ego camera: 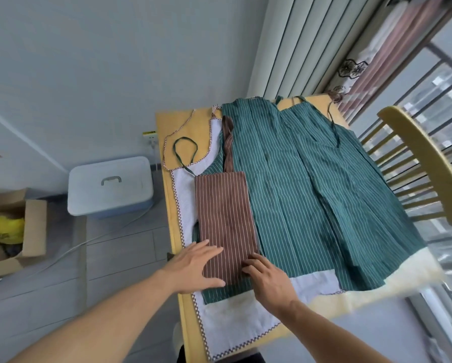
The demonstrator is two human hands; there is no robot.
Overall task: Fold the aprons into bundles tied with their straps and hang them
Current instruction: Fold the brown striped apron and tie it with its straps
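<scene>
My left hand (193, 265) lay flat, grip spread, on the near end of the folded brown apron (224, 226), atop the green aprons (311, 192) on the surface (162, 132). My right hand (269, 279) pinched its near edge. Rolling unevenly could skew the bundle or drag the green aprons.

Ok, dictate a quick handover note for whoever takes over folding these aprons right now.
Left hand: flat, pressing the near end of the brown striped apron, folded into a long narrow strip.
Right hand: fingers at the strip's near right corner.
The strip lies on green striped aprons spread over a white apron with checked trim on the wooden table.
Done: brown apron folded lengthwise.
Left: bundle, tie, hang; then the others.
</scene>
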